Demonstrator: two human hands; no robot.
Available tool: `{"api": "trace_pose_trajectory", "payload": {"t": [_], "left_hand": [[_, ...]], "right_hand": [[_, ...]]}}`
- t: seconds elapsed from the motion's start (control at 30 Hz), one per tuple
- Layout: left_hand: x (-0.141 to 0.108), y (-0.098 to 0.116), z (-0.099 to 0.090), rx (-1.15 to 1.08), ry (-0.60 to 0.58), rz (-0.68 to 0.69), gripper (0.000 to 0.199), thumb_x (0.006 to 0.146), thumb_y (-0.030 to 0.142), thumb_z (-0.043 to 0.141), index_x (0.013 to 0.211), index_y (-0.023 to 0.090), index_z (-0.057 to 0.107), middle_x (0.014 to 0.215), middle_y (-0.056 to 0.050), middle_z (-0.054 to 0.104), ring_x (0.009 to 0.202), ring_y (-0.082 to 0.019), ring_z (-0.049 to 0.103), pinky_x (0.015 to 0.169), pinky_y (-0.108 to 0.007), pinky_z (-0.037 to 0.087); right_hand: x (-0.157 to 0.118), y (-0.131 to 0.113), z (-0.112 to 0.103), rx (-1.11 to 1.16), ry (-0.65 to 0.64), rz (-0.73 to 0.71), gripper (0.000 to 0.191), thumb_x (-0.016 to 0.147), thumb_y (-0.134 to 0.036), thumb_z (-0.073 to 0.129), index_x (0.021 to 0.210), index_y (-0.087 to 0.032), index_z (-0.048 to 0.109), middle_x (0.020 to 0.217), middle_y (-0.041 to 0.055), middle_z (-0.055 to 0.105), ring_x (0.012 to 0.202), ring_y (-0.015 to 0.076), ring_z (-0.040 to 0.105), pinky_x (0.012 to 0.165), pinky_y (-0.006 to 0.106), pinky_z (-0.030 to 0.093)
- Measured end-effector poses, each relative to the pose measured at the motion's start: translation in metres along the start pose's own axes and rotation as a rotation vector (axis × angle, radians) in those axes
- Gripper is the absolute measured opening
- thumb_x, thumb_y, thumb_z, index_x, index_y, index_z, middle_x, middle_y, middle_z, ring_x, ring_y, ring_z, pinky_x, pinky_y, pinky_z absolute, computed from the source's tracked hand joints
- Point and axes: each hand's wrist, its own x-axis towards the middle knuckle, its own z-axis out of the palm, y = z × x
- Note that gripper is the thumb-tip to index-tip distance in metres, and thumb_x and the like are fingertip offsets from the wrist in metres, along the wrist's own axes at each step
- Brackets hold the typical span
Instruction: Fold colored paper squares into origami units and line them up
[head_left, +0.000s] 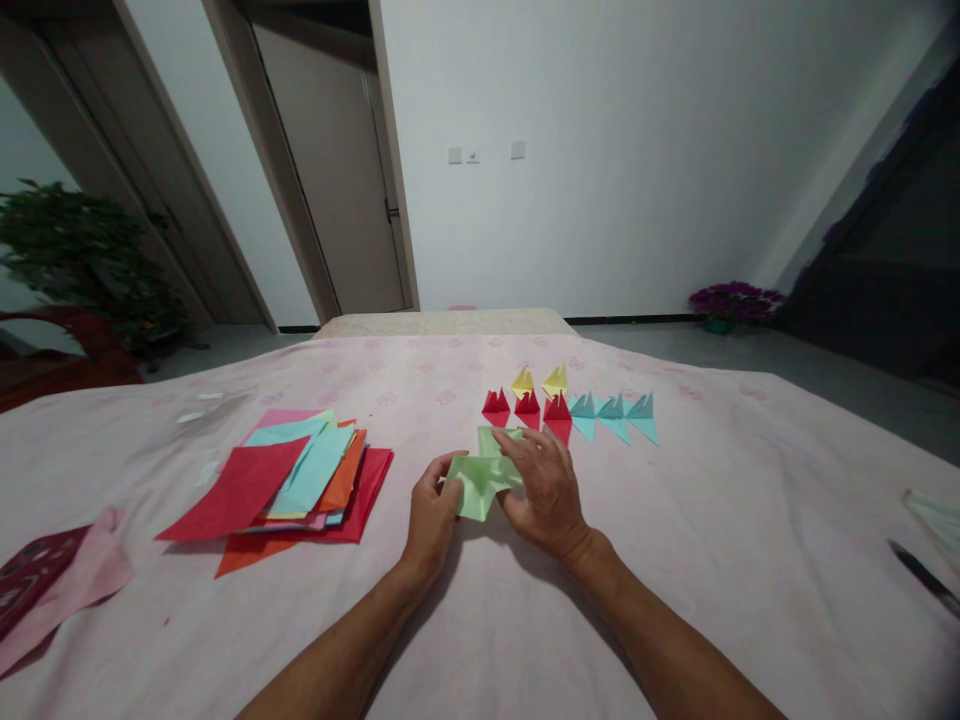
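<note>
A light green paper (477,484), creased and partly folded, is held up between both hands over the cloth. My left hand (433,515) pinches its left edge between thumb and fingers. On the other side, my right hand (546,492) grips the paper's right part, its fingers over the upper flap and its thumb lower down. Just beyond the hands stand several folded paper pieces: red ones (527,408), yellow ones (556,381) and light blue ones (613,414) in rows.
A pile of coloured paper sheets (240,485) lies on the left of the pink patterned tablecloth (420,390). Further left is a dark red packet (37,575) with pink material. A dark pointed object (922,575) lies at the right edge.
</note>
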Motion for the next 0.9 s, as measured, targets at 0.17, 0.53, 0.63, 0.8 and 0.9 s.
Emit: {"api": "trace_pose_trajectory", "payload": {"t": [0.17,0.53,0.63,0.8,0.9], "left_hand": [[0.001,0.001,-0.002,0.023,-0.014,0.013,0.035,0.071,0.023,0.064,0.105,0.015,0.071,0.083,-0.005,0.069,0.058,-0.013,0.055,0.05,-0.021,0.043],[0.001,-0.005,-0.006,-0.111,-0.021,0.176,0.036,0.096,0.044,0.043,0.112,0.018,0.062,0.108,-0.009,0.066,0.101,-0.021,0.063,0.09,-0.035,0.049],[-0.002,-0.011,-0.008,0.117,-0.077,0.313,0.025,0.091,0.029,0.052,0.112,0.019,0.063,0.114,-0.009,0.065,0.111,-0.023,0.059,0.101,-0.04,0.044],[-0.007,-0.01,-0.004,0.323,-0.202,0.591,0.04,0.08,0.01,0.061,0.118,0.022,0.059,0.127,-0.009,0.059,0.124,-0.025,0.053,0.109,-0.044,0.038],[-0.006,-0.011,-0.003,0.316,-0.208,0.589,0.032,0.082,0.014,0.065,0.113,0.022,0.06,0.129,-0.01,0.058,0.126,-0.026,0.052,0.108,-0.044,0.039]], "right_hand": [[0.001,-0.004,-0.004,-0.049,0.015,-0.046,0.061,0.068,-0.01,0.065,0.126,-0.029,0.06,0.125,0.0078,0.057,0.126,0.0339,0.044,0.111,0.06,0.028],[0.007,-0.001,-0.005,-0.033,0.144,0.129,0.011,0.074,-0.012,0.068,0.079,-0.023,0.067,0.107,0.0053,0.066,0.116,0.0297,0.051,0.104,0.05,0.037],[0.011,-0.004,-0.008,-0.029,0.163,0.177,0.009,0.075,-0.013,0.068,0.076,-0.021,0.066,0.103,0.0061,0.067,0.108,0.0281,0.053,0.098,0.046,0.041],[0.015,-0.01,-0.011,-0.01,0.144,0.236,0.011,0.073,-0.011,0.068,0.071,-0.021,0.064,0.097,0.0052,0.067,0.101,0.0258,0.054,0.093,0.043,0.042],[0.015,-0.013,-0.011,0.014,0.114,0.245,0.01,0.073,-0.012,0.068,0.073,-0.021,0.066,0.094,0.0043,0.067,0.1,0.0248,0.054,0.093,0.042,0.041]]}}
